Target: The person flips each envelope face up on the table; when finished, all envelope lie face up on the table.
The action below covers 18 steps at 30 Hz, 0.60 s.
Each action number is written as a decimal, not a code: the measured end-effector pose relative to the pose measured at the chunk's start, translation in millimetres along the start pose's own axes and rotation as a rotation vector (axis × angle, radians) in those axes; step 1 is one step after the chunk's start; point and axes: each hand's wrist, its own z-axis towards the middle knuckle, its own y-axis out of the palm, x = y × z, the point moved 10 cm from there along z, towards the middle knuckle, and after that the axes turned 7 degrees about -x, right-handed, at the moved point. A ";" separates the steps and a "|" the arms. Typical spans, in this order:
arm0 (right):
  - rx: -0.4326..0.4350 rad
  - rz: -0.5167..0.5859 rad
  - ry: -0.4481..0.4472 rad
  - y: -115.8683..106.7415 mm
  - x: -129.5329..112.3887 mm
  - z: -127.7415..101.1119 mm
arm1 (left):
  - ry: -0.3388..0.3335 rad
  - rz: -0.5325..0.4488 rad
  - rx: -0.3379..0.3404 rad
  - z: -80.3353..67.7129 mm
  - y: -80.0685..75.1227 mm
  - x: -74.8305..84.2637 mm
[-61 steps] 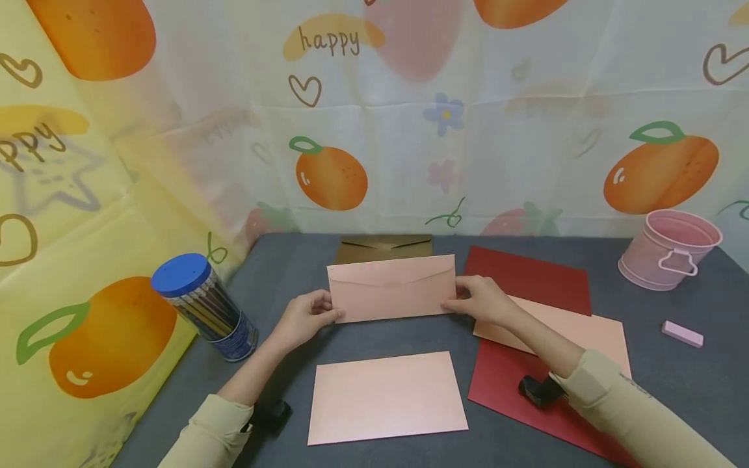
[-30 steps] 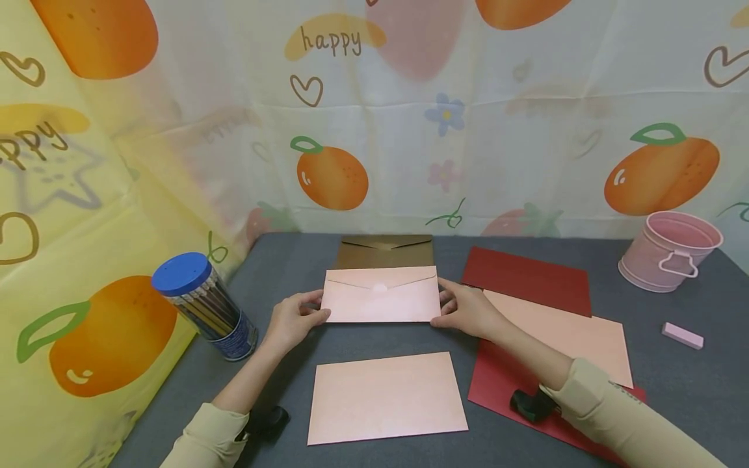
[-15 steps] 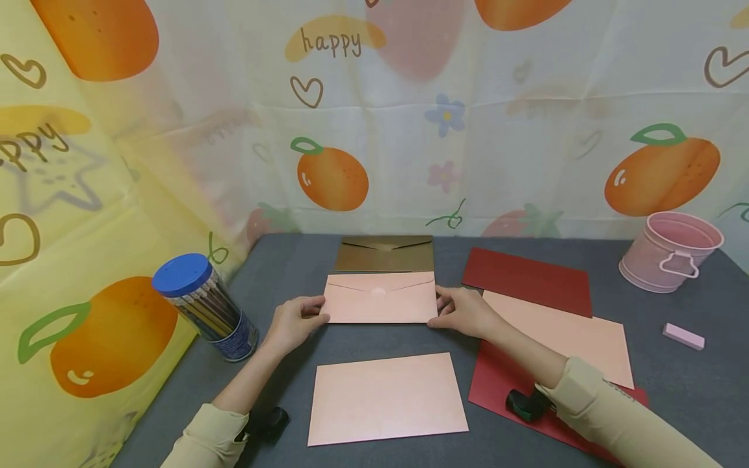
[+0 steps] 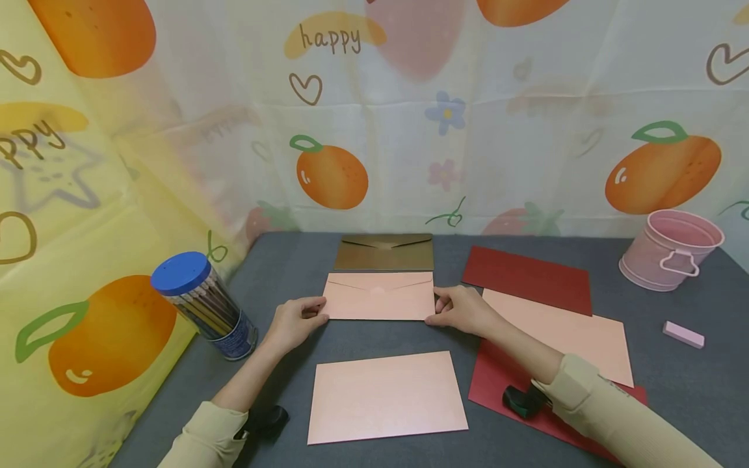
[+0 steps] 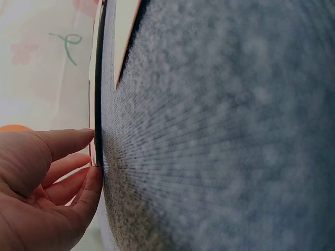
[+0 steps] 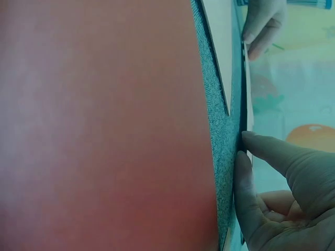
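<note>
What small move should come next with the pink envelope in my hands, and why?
Probably lower the pink envelope flat onto the table. The left hand and right hand pinch its ends just in front of the gold envelope, and the left wrist view shows a dark strip under it.

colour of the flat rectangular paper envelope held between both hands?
The envelope is pale peach-pink, seen best in the head view.

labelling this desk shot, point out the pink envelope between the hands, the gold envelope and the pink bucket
Held pink envelope point(image 4: 379, 298): head view, middle of its front.
Gold envelope point(image 4: 383, 255): head view, middle of the part showing.
Pink bucket point(image 4: 653, 255): head view, outer wall.
</note>
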 end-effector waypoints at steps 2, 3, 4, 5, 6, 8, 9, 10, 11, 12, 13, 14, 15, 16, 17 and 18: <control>0.000 0.002 -0.005 -0.4 -0.9 0.6 | 0.001 0.010 -0.001 -0.2 0.1 0.3; 0.000 0.003 -0.005 -0.7 -1.2 0.7 | 0.002 0.014 -0.003 -0.3 0.5 0.7; -0.001 0.004 -0.002 -0.8 -1.1 0.7 | 0.001 0.017 -0.004 -0.4 0.7 0.9; -0.002 0.005 -0.002 -0.8 -1.1 0.7 | -0.001 0.019 -0.004 -0.5 0.8 1.2; -0.003 0.005 -0.001 -0.8 -1.1 0.8 | 0.001 0.023 -0.003 -0.5 0.9 1.7; -0.005 0.009 0.002 -0.6 -0.6 0.8 | 0.015 0.039 -0.004 -0.3 1.4 3.9; -0.006 0.010 0.003 -0.5 -0.3 0.8 | 0.021 0.045 -0.006 -0.3 1.8 5.0; -0.007 0.009 0.003 -0.3 -0.2 0.9 | 0.025 0.050 -0.004 -0.3 1.6 5.8; -0.009 0.010 0.002 0.0 -0.1 1.0 | 0.030 0.058 -0.005 -0.2 1.9 6.9; -0.009 0.010 0.002 0.2 0.0 1.1 | 0.034 0.066 -0.006 -0.1 2.1 7.8; -0.011 0.012 0.004 0.3 0.1 1.1 | 0.037 0.075 -0.011 0.0 2.6 8.4; -0.012 0.012 0.006 0.4 0.1 1.2 | 0.037 0.079 -0.011 0.1 2.7 8.6; -0.012 0.012 0.007 0.5 0.1 1.2 | 0.035 0.084 -0.011 0.3 2.9 8.5; -0.013 0.013 0.007 0.8 0.1 1.2 | 0.028 0.087 -0.012 0.8 3.2 8.2; -0.013 0.014 0.009 0.8 0.1 1.2 | 0.026 0.094 -0.018 1.3 4.0 8.0; -0.013 0.013 0.009 0.9 0.0 1.2 | 0.027 0.100 -0.022 1.6 4.4 8.1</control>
